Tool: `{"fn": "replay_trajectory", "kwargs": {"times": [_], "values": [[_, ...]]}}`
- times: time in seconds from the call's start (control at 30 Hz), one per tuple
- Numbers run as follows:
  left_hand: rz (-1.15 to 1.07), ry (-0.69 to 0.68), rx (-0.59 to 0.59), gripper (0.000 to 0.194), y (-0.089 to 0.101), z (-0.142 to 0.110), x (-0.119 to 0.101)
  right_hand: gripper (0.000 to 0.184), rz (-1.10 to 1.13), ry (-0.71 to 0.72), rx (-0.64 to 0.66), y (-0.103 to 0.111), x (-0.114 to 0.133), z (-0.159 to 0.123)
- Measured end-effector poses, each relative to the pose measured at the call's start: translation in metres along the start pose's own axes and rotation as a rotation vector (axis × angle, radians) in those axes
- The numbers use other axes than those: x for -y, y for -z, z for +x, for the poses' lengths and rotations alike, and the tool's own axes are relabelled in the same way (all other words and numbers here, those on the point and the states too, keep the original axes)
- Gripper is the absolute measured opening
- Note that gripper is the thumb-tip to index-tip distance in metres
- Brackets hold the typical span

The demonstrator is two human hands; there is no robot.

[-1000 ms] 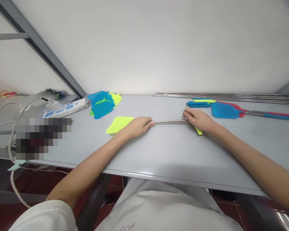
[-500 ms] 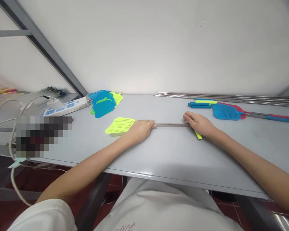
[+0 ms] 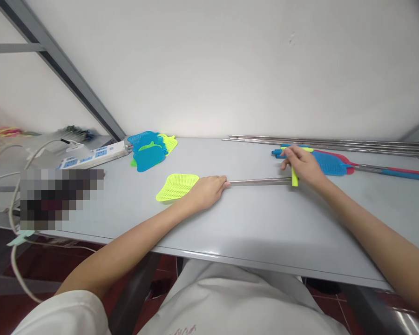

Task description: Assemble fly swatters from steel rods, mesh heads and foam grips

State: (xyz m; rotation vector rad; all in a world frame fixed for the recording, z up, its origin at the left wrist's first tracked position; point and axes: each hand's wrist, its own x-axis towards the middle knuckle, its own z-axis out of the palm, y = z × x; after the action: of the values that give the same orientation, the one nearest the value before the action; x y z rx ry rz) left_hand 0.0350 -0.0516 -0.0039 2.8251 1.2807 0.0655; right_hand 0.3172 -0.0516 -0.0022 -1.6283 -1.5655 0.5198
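Observation:
My left hand (image 3: 209, 190) is closed round the neck of a yellow fly swatter, beside its perforated head (image 3: 178, 186). From that hand a thin metal rod (image 3: 258, 182) runs to the right, just above the grey table. My right hand (image 3: 305, 165) pinches a short yellow handle sleeve (image 3: 294, 177), which stands crosswise to the rod near its right end. Whether the sleeve touches the rod I cannot tell. Just behind my right hand lie blue handle sleeves (image 3: 277, 152) and another yellow one, partly covered by the fingers.
Blue and yellow swatter heads (image 3: 150, 156) are piled at the back left. Several long metal rods (image 3: 335, 142) lie along the wall. Blue and red fly swatters (image 3: 335, 165) rest at the right. A power strip (image 3: 94, 156) with white cables (image 3: 16, 209) is at the left.
My right hand has moved right and slightly back, turning the yellow sleeve more upright. More of the rod now shows. My left hand still grips the swatter, shifted slightly right.

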Motion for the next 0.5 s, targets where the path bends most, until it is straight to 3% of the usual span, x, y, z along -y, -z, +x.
{"fn": "replay_trajectory", "kwargs": {"times": [0.07,0.13,0.33,0.5], "values": [[-0.010,0.001,-0.002,0.039,0.000,0.000,0.001,0.021,0.061,-0.100,-0.157,0.011,-0.006,0.006],[-0.017,0.003,-0.004,0.039,0.000,0.000,0.001,0.017,0.083,-0.153,-0.235,0.020,-0.013,0.011],[-0.035,0.013,-0.007,0.038,0.000,0.000,0.002,0.015,0.131,-0.321,-0.341,0.032,-0.036,0.021],[-0.047,0.028,-0.002,0.037,0.000,0.000,0.001,0.015,0.104,-0.358,-0.367,0.033,-0.046,0.022]]}}
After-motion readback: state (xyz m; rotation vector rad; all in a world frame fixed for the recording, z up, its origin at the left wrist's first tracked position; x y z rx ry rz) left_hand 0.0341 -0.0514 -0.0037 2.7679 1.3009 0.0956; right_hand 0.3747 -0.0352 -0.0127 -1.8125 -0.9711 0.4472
